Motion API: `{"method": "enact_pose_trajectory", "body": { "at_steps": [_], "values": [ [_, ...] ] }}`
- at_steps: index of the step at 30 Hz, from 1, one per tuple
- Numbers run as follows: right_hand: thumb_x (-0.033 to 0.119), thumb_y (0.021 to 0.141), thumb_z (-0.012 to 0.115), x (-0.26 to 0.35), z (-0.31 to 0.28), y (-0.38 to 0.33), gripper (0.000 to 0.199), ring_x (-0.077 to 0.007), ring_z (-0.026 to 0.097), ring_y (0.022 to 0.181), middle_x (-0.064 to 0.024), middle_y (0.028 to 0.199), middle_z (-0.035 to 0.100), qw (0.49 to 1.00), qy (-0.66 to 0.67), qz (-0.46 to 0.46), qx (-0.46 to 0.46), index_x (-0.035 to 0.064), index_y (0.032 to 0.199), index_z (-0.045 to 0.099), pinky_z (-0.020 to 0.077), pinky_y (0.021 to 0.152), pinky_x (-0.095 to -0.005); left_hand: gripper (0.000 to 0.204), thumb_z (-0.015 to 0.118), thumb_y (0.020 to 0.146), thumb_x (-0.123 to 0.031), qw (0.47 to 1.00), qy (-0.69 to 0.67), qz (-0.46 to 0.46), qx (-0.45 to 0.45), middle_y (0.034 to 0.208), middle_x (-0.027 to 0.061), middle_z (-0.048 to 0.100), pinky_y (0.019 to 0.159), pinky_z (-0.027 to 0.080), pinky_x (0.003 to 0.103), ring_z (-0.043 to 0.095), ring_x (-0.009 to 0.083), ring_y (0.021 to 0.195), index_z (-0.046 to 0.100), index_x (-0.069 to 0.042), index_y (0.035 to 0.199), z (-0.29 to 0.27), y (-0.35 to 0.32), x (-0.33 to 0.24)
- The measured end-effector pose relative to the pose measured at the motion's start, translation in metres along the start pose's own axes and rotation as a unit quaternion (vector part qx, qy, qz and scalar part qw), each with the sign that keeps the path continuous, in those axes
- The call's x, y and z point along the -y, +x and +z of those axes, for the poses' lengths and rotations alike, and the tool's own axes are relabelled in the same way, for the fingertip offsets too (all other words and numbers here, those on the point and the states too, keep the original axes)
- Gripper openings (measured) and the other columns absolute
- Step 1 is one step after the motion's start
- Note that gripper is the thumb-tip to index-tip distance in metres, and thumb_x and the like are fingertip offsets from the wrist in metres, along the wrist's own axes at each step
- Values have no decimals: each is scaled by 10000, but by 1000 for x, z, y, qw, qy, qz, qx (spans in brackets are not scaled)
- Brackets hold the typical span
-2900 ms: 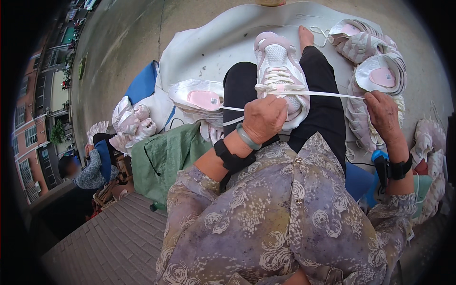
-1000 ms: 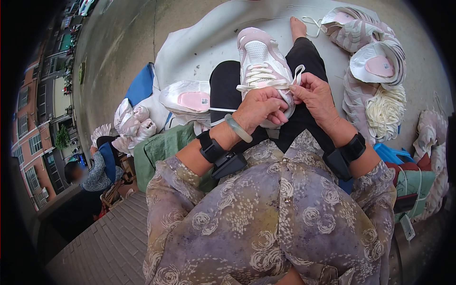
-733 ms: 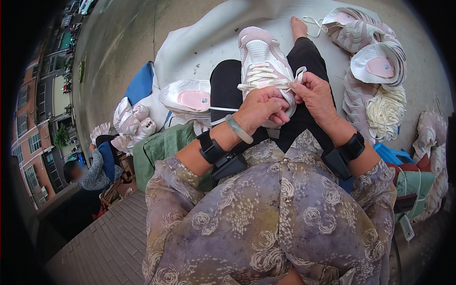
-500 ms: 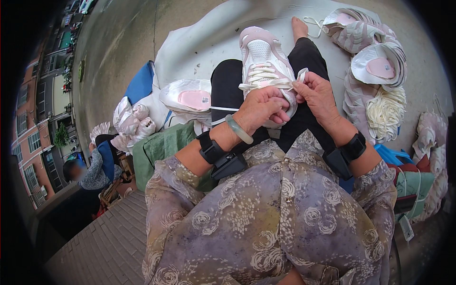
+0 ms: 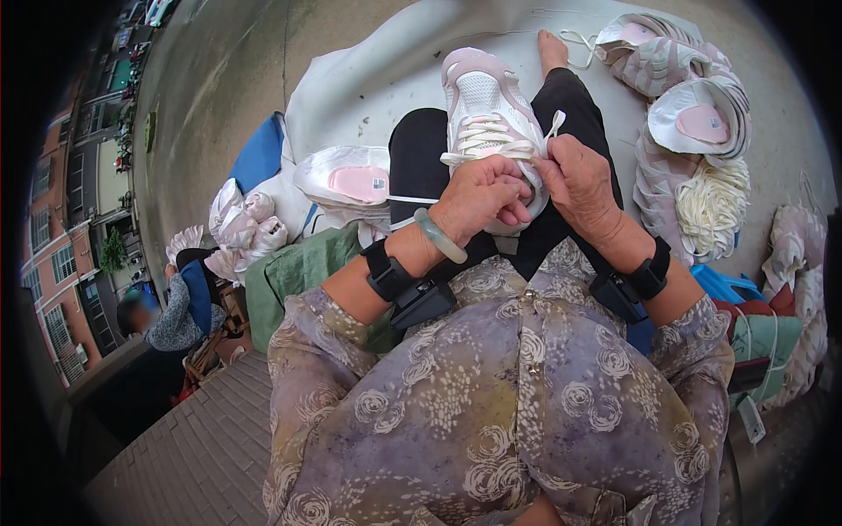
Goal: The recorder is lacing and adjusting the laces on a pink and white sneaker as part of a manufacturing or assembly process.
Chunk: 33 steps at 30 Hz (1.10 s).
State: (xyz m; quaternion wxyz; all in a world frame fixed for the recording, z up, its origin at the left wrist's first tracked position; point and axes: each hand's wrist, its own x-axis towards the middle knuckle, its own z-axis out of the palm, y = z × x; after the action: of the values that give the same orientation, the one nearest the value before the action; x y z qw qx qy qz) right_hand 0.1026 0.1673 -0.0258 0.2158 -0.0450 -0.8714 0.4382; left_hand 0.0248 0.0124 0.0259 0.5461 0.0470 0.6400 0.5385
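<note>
A white and pink sneaker (image 5: 488,101) lies across my dark-trousered legs, toe pointing away from me. White shoelaces (image 5: 488,131) cross its tongue in several rows. My left hand (image 5: 484,195) is closed at the shoe's opening, its curled fingers over the collar near the top lace row. On the shoe's right side my right hand (image 5: 574,186) pinches the shoelace beside the upper eyelets. A loose lace end (image 5: 556,123) sticks up above that hand. The exact spot under my fingertips is hidden.
Stacked pink and white shoe uppers (image 5: 349,182) lie left of my legs, and more stacks (image 5: 700,123) curve along the right. A bundle of white laces (image 5: 715,210) rests by them. A pale sheet (image 5: 368,88) covers the ground ahead. Another person (image 5: 180,307) sits far left.
My right hand has turned and moved slightly down along the shoe's side. The lace end it held now stands free above its fingers. My left hand stays nearly in place.
</note>
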Motion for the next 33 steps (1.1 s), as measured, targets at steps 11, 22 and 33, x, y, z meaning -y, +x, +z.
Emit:
{"method": "enact_pose_trajectory", "body": {
  "at_steps": [11, 22, 33],
  "values": [
    [138, 749, 629, -4, 0, -9, 164, -277, 535, 583, -123, 675, 530, 985, 113, 116, 52, 21, 781, 518, 429, 534, -337, 174, 466, 870, -64, 998, 31, 9, -60, 847, 65, 597, 485, 493, 206, 598, 114, 566, 515, -19, 1030, 5, 1, 9],
    [135, 686, 663, 1, 9, -9, 221, -149, 554, 570, -90, 715, 553, 971, 175, 143, 81, -8, 810, 548, 455, 544, -262, 171, 471, 866, -76, 993, -3, 35, -115, 716, 86, 609, 351, 428, 196, 571, 118, 444, 563, -14, 996, 6, 10, 17],
    [126, 683, 678, -5, 13, -16, 238, -108, 501, 559, -50, 698, 525, 963, 203, 162, 71, 6, 843, 550, 447, 551, -236, 94, 496, 865, -69, 981, 144, 50, -119, 587, 18, 536, 339, 344, 185, 465, 56, 395, 550, -35, 796, -9, -3, 13]
  ]
}}
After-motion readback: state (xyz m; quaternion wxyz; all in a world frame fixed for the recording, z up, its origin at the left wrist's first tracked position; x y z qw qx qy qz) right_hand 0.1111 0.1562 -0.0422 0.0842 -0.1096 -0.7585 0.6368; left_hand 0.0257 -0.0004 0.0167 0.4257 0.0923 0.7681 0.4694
